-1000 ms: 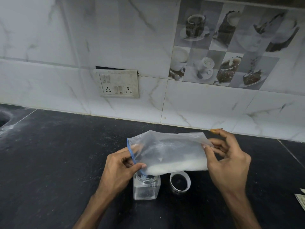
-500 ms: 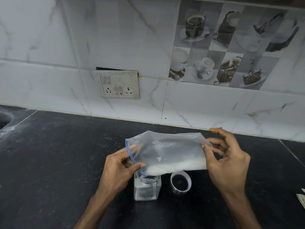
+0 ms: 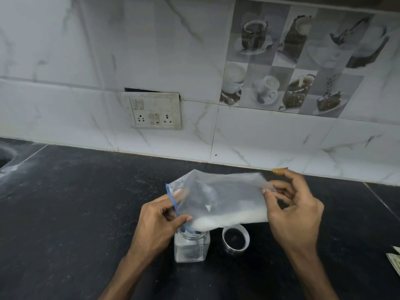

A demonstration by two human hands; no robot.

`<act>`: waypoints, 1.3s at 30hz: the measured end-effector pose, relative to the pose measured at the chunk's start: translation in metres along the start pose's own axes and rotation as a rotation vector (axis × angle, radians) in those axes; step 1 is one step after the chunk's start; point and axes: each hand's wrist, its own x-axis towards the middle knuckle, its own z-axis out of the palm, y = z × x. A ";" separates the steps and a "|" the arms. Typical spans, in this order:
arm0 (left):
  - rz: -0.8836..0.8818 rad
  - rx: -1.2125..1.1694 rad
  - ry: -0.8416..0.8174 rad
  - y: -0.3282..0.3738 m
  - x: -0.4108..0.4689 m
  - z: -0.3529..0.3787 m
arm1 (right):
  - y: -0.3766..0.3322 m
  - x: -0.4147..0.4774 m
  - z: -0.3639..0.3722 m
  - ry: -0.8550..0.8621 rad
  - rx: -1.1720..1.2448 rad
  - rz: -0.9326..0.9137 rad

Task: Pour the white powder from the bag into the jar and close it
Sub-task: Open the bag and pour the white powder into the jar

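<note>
Both your hands hold the bag [image 3: 218, 198] sideways above the black counter [image 3: 75, 213]. Your left hand [image 3: 157, 224] pinches its blue-edged mouth over the open jar [image 3: 191, 249]. The lid [image 3: 236, 240] lies just beside the jar. Your right hand [image 3: 296, 213] pinches the bag's closed end; white powder [image 3: 229, 220] lies along the lower side.

A dark stone countertop [image 3: 75, 213], dusted with pale specks, runs along a white marble-patterned tiled wall [image 3: 65, 61]. A grimy switch-and-socket plate [image 3: 154, 110] sits on the wall. To its right, decorative tiles [image 3: 292, 61] picture cups and desserts. Folded banknotes [image 3: 395, 262] lie at the counter's right edge.
</note>
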 end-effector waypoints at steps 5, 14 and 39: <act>-0.033 0.035 0.027 -0.005 -0.001 0.000 | -0.002 -0.002 0.002 0.012 -0.010 0.005; -0.009 0.050 0.010 -0.005 -0.002 0.000 | -0.001 -0.001 -0.003 -0.024 -0.025 -0.014; -0.051 -0.082 0.025 -0.006 -0.003 -0.001 | -0.002 0.001 -0.003 0.026 -0.012 -0.029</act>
